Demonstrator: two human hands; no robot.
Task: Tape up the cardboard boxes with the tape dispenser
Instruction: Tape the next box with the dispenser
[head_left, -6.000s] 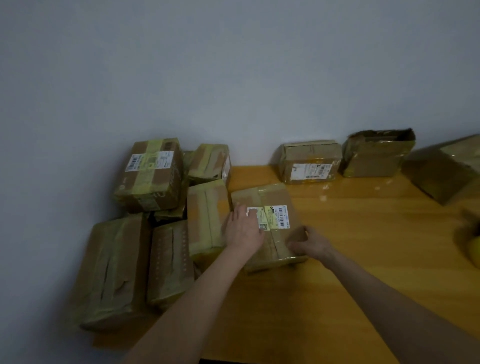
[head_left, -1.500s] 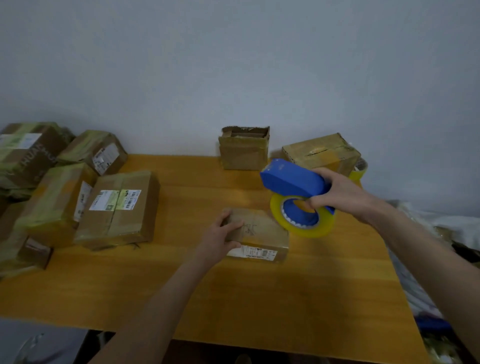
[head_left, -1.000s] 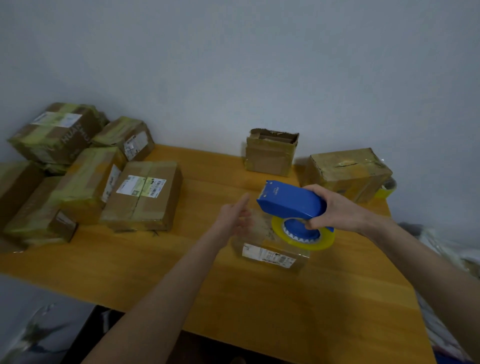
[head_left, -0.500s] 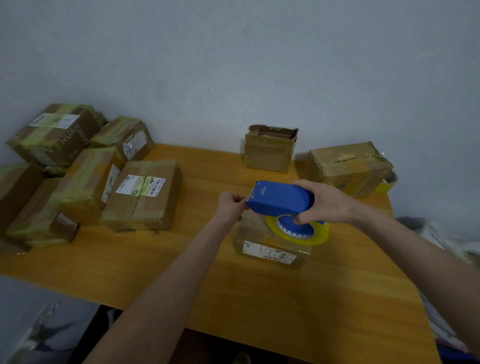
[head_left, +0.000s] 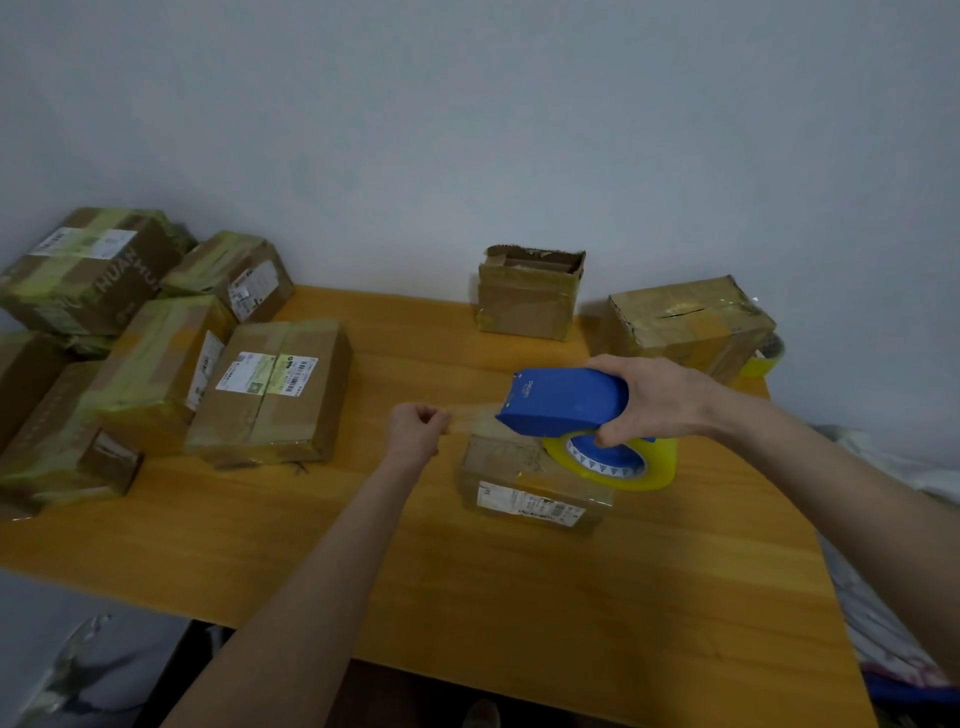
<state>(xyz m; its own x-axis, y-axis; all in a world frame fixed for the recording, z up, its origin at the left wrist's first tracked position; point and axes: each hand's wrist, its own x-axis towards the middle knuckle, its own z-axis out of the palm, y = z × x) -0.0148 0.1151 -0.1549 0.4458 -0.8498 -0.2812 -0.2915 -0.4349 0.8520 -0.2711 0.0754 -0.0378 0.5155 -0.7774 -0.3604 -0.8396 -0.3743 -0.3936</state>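
plain grey wall behind, orange wooden table in front, and we're right over the work. right hand is wrapped around the blue tape dispenser, holding it just above the small box near the table's middle, with the yellow tape roll hanging off the box's right end. left hand is closed in a pinch on the free end of the tape strip, stretched out to the left of the dispenser's nose – looks like the lead is being drawn taut so it can be laid flat across the top of the box. the box sits with its white label facing the person on the near side, so the top is the face on offer, and nothing is holding it down.

around it: an open box with ragged flaps at the back by the wall, a larger taped box at the back right, with what may be a spare yellow roll tucked behind that. at the left, a heap of wrapped boxes – the nearest, a flat labelled box, lies well apart from the left hand, so the pull to the left has room. the strip itself is the risk: it could fold onto itself before it lands.
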